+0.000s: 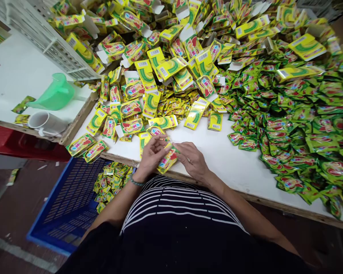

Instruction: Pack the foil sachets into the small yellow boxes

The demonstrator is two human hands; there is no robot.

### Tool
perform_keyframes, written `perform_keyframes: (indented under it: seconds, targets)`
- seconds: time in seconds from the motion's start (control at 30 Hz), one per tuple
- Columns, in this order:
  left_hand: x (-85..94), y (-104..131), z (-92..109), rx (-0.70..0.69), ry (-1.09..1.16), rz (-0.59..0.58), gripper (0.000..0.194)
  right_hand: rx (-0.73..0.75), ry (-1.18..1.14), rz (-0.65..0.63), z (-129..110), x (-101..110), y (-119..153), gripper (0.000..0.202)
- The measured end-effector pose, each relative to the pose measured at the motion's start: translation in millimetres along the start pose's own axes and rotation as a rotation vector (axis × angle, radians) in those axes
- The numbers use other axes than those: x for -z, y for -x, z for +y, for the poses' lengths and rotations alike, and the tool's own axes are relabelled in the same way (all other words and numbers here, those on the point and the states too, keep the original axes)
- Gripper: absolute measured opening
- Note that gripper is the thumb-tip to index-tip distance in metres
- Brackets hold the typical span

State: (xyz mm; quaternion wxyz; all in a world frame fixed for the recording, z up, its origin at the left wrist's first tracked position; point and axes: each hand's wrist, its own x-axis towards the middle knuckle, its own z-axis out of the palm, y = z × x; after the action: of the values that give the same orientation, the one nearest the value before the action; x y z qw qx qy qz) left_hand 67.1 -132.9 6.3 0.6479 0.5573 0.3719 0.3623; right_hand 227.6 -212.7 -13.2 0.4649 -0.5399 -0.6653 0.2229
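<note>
Near the table's front edge, my left hand [152, 155] has its fingers wrapped round a small yellow-green box [167, 160]. My right hand [193, 160] is at the box's upper right end, its thumb and fingers closed at the flap; whether it pinches anything else is hidden. Just beyond my hands lie yellow boxes [162, 121], some with open white flaps. A large heap of boxes [171, 68] spreads behind them, with small yellow packets [174, 104] among it. To the right is a big pile of green packets [291, 133].
A blue crate [60, 205] with finished-looking boxes [110, 182] stands below the table edge at left. On a side table are a green scoop [55, 93] and a white cup [47, 121]. A white plastic basket [60, 42] leans at upper left.
</note>
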Motion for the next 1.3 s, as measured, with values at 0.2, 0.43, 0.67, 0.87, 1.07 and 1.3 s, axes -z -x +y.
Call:
perform_keyframes:
  seconds: [0.2,0.43,0.67,0.87,1.07,1.3]
  targets:
    - [110.1,36.5,47.0,0.106,-1.000,0.371,0.037,-0.298,0.117,0.217,31.9,19.9,18.3,0.041]
    - [113.1,35.9,33.1,-0.068,-1.418,0.467,0.033,-0.723,0.814,0.471,96.9,106.6,40.8,0.050]
    - [-3.1,2.1,-13.2,-0.274,-1.437,-0.328,0.051,-0.652,0.798,0.084,103.7,94.7,47.4,0.038]
    - [-26.5,-19.8,-13.0,-0.430,-1.294,-0.711,0.047,-0.451,0.628,-0.079,81.2,69.6,29.2,0.031]
    - [-24.8,-19.2,-15.1,-0.421,-1.281,-0.510,0.036,-0.217,0.572,-0.078,76.3,61.3,-60.5,0.029]
    - [-48.1,-13.8,-20.6,0.044,-1.451,-0.153,0.071,-0.022,0.690,-0.178,93.7,23.6,-143.1,0.031]
